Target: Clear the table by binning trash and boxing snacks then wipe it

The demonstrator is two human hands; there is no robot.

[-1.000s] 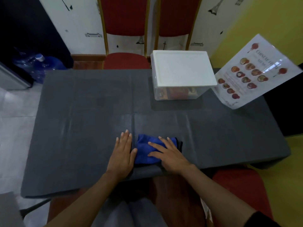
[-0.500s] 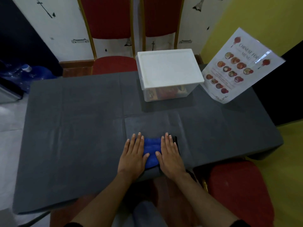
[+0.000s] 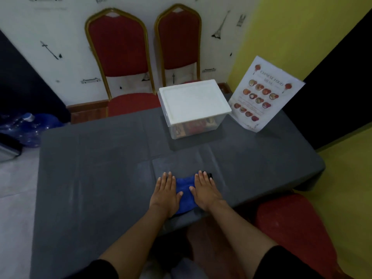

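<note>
Rectangular desk [image 3: 96,178] under a dark grey tablecloth with visible fold creases, mostly bare. Room: white wall with small black landmark drawings behind the far edge, yellow wall at the right, pale tiled floor at the left.

Counts: one clear plastic storage box with a white lid [image 3: 194,105], closed, sitting at the far edge right of centre, red and brown snack packs showing through its front wall. One laminated food menu sheet [image 3: 265,93] standing tilted at the far right corner, just beside the box. One folded blue microfibre cloth [image 3: 186,191] lying flat near the near edge, about centre. A small black item pokes out at the cloth's far right side, cannot tell what it is.

Two red padded chairs with gold frames [image 3: 118,63] stand side by side past the far edge against the white wall. One more red seat [image 3: 291,228] shows off the near right corner. Blue plastic water bottles [image 3: 30,127] lie on the floor at the far left, number unclear.

Two hands: left hand [image 3: 166,195] flat, fingers extended, pressing on the cloth's left part. Right hand [image 3: 205,191] flat, fingers extended, pressing on the cloth's right part. Neither is clenched or gripping. Black sleeves at both upper arms.
</note>
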